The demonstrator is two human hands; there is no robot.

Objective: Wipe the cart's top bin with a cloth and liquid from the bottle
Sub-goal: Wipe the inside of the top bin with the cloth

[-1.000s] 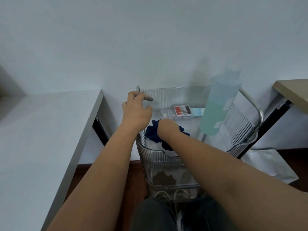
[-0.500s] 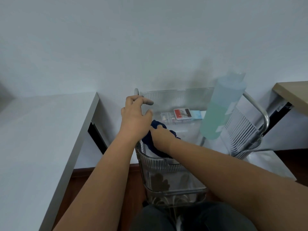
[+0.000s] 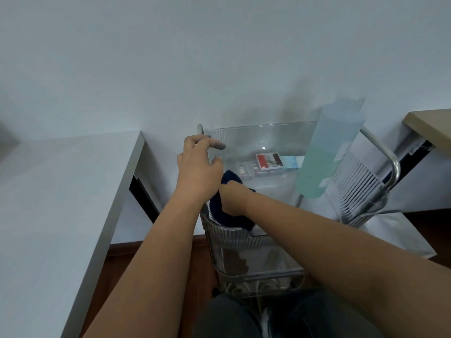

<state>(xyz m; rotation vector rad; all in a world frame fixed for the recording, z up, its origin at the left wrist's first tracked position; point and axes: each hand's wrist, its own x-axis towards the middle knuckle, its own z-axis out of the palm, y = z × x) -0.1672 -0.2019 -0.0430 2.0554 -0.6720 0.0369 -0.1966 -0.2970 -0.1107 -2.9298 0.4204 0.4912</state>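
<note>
- Grey counter (image 3: 61, 203) on the left, cart (image 3: 380, 147) w/ chrome frame just beside it.
- Top bin (image 3: 263, 137), clear ribbed plastic, sits in the cart's top level; small boxes lie at its far end.
- Bottle (image 3: 327, 152), translucent w/ green liquid, stands upright at the bin's right side.
- Left hand (image 3: 197, 169) rests on the bin's left rim, fingers loosely curled over the edge.
- Right hand (image 3: 234, 201) grips the dark blue cloth (image 3: 219, 211), pressed vs the bin's near-left inner corner.
</note>
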